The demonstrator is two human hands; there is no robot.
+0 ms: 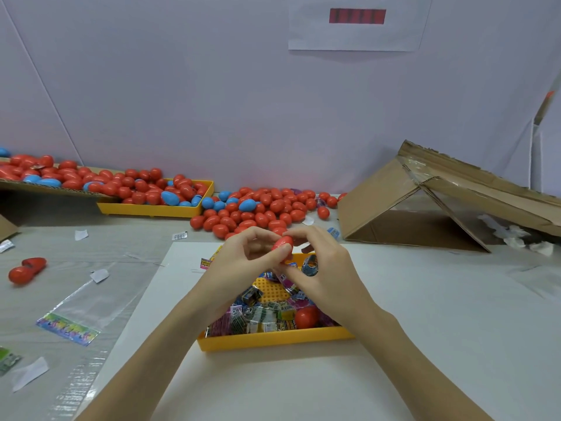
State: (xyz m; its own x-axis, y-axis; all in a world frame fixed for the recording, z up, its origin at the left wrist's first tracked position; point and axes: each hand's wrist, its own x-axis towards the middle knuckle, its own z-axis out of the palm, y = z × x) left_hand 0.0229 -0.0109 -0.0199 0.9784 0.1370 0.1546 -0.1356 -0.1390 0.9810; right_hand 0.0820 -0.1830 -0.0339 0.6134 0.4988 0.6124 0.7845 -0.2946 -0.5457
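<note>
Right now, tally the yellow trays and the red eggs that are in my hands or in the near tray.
Yellow trays: 2, the near tray and the far tray.
Red eggs: 2, the held egg pinched between left hand and right hand, and the loose egg in the near tray.
Total: 4

Head-worn wide-angle camera looks forward and down, close above the yellow tray (pixel 274 340)

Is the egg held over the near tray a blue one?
No, the egg pinched between the left hand and the right hand above the yellow tray is red.
</note>
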